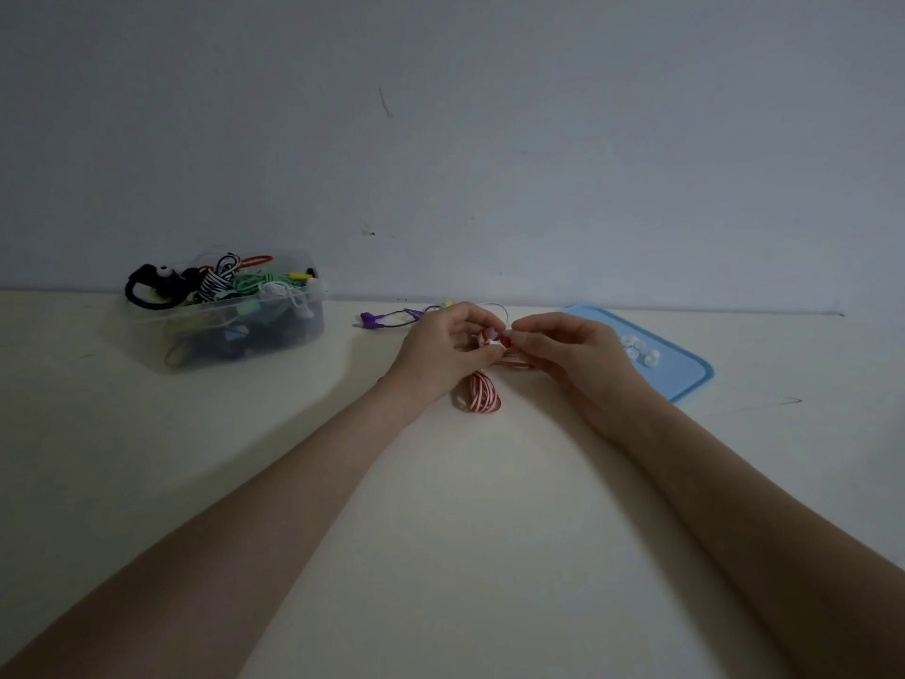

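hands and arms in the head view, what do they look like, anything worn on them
Both are bare. The left hand and right hand wear no gloves, and no ring, watch or bracelet shows. The left forearm and right forearm are uncovered down to the frame's lower edge, with no sleeve in view. The nails are too small to judge.

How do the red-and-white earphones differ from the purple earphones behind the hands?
The red-and-white earphones have a striped cable; the purple earphones have a dark, unstriped one. The left hand and right hand pinch the red-and-white earphones, while the purple earphones lie on the table beyond them. The red-and-white earphones' cable is looped in a bundle; the purple earphones' cable lies stretched out. Both are wired.
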A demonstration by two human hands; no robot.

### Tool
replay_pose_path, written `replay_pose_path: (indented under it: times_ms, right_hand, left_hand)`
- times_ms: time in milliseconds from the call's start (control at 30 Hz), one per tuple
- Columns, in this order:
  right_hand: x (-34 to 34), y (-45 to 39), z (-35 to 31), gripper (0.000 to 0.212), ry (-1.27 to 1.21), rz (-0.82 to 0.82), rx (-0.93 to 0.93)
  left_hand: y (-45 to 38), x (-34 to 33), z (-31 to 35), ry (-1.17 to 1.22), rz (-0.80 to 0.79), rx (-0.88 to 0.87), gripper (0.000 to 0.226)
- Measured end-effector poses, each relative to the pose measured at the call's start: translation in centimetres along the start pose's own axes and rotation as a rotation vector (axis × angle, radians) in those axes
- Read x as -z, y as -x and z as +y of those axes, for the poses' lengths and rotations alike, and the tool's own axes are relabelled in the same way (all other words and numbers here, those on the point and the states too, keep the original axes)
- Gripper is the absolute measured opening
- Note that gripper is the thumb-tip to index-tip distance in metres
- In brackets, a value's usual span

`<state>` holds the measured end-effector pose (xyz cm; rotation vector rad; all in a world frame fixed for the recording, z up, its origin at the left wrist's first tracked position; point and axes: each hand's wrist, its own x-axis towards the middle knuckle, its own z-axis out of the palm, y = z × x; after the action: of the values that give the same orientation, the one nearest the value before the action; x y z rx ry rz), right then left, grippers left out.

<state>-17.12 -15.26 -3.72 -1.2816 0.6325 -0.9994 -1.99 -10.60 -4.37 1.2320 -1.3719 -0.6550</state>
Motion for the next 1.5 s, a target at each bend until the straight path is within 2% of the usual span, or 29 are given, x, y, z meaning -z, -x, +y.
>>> replay_pose_path:
  times_ms: [267,533,733,967,1200,1367,1500]
  right_hand:
    - [-0.2,0.3,-0.2,0.009,-0.007,-0.022,-0.010]
    - [-0.1,0.3,-0.2,0.010,0.023,0.003,-0.013]
    - [0.1,0.3,-0.2,0.014,0.047,-0.016,-0.039]
    - [0.1,0.2,-0.6,0.013,-0.034,-0.053,-0.098]
    - [0.1,-0.1,-0.9,0.013,-0.109,-0.049,-0.205]
    - [0.3,0.0,-1.2,0.015,-0.101,-0.076,-0.240]
    - [0.2,0.0,-1.0,0.011,-0.068,-0.060,-0.229]
  left_hand:
    - [-0.2,0.0,-0.2,-0.005,0.031,0.022,0.024]
    - [0.1,0.0,0.1,-0.100,0.044,-0.065,0.022]
    - [0.3,0.0,0.1,-0.143,0.049,-0.127,0.032]
    - [0.2,0.1,0.2,-0.036,0.033,-0.101,0.033]
    - [0.1,0.1,0.2,0.080,0.030,0.006,0.030]
    - [0.1,0.1,0.0,0.018,0.026,-0.008,0.029]
    - [0.1,0.1,0.2,-0.101,0.034,-0.088,0.031]
